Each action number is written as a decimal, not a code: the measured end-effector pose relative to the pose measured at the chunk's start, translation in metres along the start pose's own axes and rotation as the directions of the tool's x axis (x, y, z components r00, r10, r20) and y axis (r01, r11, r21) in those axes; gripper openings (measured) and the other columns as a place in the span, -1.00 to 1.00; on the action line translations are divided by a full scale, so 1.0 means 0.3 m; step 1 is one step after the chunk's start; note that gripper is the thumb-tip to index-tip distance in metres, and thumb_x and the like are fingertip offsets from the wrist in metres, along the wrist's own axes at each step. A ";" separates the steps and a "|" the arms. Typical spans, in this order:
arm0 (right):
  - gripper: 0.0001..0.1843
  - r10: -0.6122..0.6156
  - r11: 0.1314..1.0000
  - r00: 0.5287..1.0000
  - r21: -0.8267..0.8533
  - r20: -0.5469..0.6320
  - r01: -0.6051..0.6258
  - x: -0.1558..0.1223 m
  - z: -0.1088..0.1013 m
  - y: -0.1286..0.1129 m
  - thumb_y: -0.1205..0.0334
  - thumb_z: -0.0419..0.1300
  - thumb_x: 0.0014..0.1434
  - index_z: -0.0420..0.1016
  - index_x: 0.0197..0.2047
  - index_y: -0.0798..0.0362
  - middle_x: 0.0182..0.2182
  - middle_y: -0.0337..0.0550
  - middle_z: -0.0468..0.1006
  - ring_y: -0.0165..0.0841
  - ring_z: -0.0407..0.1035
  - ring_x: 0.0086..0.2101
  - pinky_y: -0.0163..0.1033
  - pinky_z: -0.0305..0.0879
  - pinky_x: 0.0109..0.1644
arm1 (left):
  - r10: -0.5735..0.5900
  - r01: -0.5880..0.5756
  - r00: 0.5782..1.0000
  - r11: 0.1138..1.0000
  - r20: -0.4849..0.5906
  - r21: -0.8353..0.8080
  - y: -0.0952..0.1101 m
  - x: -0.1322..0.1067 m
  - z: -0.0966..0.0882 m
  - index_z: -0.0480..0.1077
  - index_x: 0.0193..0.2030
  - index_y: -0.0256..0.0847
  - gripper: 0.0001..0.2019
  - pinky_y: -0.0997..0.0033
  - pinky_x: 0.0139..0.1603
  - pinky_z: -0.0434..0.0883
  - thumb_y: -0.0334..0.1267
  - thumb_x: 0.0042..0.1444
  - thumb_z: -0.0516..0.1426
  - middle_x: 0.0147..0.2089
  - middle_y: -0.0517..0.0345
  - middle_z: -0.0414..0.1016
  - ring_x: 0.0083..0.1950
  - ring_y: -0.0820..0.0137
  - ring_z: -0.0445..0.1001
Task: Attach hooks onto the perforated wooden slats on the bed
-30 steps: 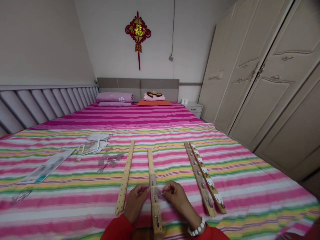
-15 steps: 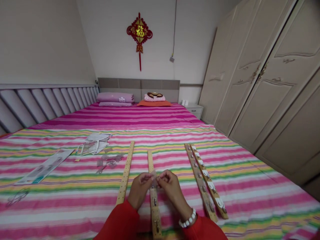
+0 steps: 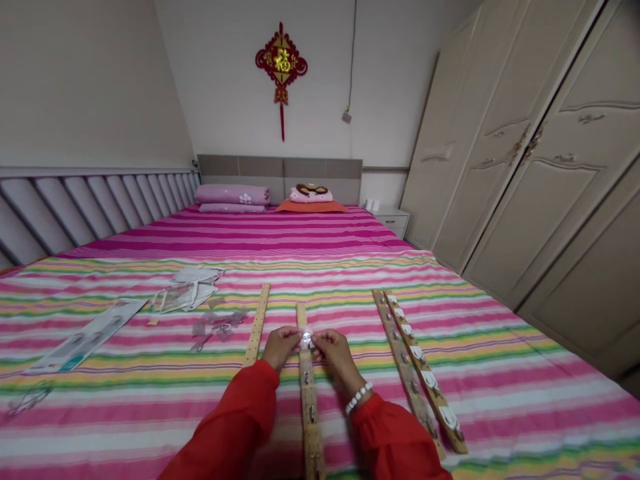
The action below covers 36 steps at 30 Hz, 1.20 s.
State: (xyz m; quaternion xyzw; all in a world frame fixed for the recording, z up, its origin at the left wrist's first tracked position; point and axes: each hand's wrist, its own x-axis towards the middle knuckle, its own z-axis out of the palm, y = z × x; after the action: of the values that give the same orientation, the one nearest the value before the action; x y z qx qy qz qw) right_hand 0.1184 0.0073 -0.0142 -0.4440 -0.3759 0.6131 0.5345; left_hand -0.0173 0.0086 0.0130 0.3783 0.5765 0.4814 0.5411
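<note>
A narrow wooden strip [image 3: 306, 363] with several small metal hooks along it lies lengthwise in front of me. Over its far part, my left hand [image 3: 281, 347] and my right hand [image 3: 334, 352] pinch a small clear plastic hook pad [image 3: 306, 338] from either side. Light glints off the pad. Fingertips hide its edges, and I cannot tell whether it touches the wood. Both hands are closed. Left of them lies a second wooden strip [image 3: 259, 317] with holes and no hooks visible.
Two more strips lie at the right, one with metal hooks [image 3: 404, 357] and one with white pieces [image 3: 419, 357]. Scissors [image 3: 225, 327] rest among clear scraps at the left, near packets [image 3: 193, 290] and a long package [image 3: 90, 337]. Wire-like pieces [image 3: 30, 399] lie at the near left.
Both hands have moved slightly farther along the middle strip, away from me. The clear pad now shows brightly between the fingers.
</note>
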 end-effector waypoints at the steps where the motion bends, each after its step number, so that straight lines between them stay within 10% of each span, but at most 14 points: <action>1: -0.64 0.010 1.000 1.000 0.001 -0.011 -0.010 0.006 -0.001 0.015 0.05 0.39 -0.36 0.39 -0.58 0.10 -0.79 -0.32 0.39 -0.49 0.21 -0.75 -0.37 0.16 -0.66 | -0.006 0.006 1.000 1.000 -0.008 0.011 -0.015 0.011 -0.001 0.46 -0.51 -0.31 -0.71 0.53 -0.46 0.34 -0.24 -0.42 0.37 -0.59 0.25 0.45 -0.54 0.54 0.37; 17: -0.78 0.015 0.994 0.997 -0.103 -0.073 -0.023 0.057 -0.019 0.121 0.15 0.29 -0.31 0.34 -0.62 0.06 -0.80 -0.35 0.34 -0.47 0.19 -0.74 -0.37 0.06 -0.67 | 0.084 -0.076 0.990 0.994 -0.110 0.076 -0.181 0.112 -0.016 0.34 -0.55 -0.26 -0.80 0.57 -0.61 0.19 -0.26 -0.32 0.26 -0.68 0.34 0.31 -0.62 0.54 0.28; 36: -0.80 0.130 0.984 0.987 -0.109 -0.092 -0.139 0.054 -0.005 0.107 0.36 0.27 -0.32 0.32 -0.57 0.05 -0.80 -0.42 0.35 -0.50 0.19 -0.75 -0.40 0.06 -0.66 | -0.094 0.116 0.989 0.973 -0.114 0.199 -0.120 0.083 -0.011 0.24 -0.55 -0.20 -0.80 0.57 -0.65 0.09 -0.32 -0.22 0.24 -0.75 0.39 0.24 -0.68 0.54 0.22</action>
State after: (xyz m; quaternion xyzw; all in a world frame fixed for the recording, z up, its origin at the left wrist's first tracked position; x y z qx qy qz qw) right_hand 0.1088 0.0187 -0.0470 -0.5239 -0.3567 0.6059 0.4809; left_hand -0.0207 0.0231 -0.0283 0.3755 0.6694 0.4091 0.4934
